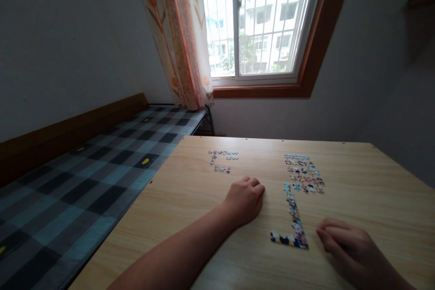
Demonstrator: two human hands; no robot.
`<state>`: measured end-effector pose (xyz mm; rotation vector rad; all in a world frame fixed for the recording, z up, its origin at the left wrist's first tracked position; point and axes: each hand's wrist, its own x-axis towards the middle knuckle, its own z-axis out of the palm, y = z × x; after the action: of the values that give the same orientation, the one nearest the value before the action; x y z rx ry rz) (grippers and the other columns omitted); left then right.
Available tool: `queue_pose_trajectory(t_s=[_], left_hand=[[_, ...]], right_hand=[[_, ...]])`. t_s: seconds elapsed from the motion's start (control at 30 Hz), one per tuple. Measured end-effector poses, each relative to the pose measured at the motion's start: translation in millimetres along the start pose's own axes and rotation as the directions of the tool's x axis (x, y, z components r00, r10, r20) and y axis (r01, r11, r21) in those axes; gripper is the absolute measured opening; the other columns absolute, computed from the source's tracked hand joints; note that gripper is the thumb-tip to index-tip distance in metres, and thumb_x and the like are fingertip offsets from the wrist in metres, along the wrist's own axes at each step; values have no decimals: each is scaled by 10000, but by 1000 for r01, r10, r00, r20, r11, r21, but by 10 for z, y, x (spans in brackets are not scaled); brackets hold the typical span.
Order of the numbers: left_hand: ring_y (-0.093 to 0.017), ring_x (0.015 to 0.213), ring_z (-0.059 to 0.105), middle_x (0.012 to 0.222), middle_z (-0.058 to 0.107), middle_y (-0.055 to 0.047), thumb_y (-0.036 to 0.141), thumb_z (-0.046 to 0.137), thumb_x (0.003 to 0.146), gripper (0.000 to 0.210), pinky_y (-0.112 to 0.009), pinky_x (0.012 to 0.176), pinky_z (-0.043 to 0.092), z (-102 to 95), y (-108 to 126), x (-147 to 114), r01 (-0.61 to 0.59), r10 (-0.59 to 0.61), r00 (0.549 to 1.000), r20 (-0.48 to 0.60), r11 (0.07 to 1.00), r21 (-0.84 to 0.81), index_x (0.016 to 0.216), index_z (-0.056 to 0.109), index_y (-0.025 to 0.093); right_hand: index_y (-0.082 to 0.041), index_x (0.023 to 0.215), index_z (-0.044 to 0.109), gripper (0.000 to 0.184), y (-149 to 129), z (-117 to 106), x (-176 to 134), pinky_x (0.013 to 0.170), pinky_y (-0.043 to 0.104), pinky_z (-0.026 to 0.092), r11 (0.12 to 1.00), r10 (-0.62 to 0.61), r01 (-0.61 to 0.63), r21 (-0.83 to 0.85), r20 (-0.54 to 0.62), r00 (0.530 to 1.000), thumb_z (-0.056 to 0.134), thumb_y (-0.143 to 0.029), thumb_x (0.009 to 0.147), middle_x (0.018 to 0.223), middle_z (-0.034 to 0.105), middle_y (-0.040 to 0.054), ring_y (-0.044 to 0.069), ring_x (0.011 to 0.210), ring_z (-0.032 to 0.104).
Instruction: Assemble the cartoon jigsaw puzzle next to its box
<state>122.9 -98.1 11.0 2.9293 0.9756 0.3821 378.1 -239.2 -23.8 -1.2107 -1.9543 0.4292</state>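
Note:
An L-shaped strip of joined jigsaw puzzle pieces (295,217) lies on the wooden table, its short leg pointing left along the bottom. My left hand (245,200) rests on the tabletop left of this strip, fingers curled under; its palm side is hidden. To the right of the strip is my right hand (350,244), thumb and fingers pressed together. Whether a piece sits between them cannot be made out. Beyond the strip, loose puzzle pieces (304,173) are laid out in rows. Another group of puzzle pieces (222,156) lies farther left, past my left hand.
The pale wooden table (183,199) has a far edge below the window (265,22). On the left stands a bed with a checked cover (112,167). A flowered curtain (183,31) hangs at the window's left side.

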Motion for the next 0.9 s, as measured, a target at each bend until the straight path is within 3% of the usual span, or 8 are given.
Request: queue_pose_trajectory(t_s=[0.67, 0.9], left_hand=[[-216, 945, 624, 1031, 710, -71, 263, 472, 990, 212, -351, 836, 527, 12, -1, -4, -1, 1, 1000, 2, 1000, 7, 952, 668, 192], [-215, 944, 622, 1030, 708, -73, 257, 468, 994, 221, -357, 854, 524, -10, 6, 3, -2, 2, 1000, 6, 1000, -6, 959, 676, 189]], right_hand=[[-191, 631, 531, 403, 22, -2, -18, 550, 223, 429, 1000, 19, -20, 10, 17, 1000, 468, -263, 1022, 634, 572, 32, 130, 563, 568], [-190, 598, 469, 431, -26, -23, 18, 548, 212, 421, 1000, 15, -15, 16, 18, 1000, 455, -247, 1025, 614, 557, 20, 116, 550, 564]])
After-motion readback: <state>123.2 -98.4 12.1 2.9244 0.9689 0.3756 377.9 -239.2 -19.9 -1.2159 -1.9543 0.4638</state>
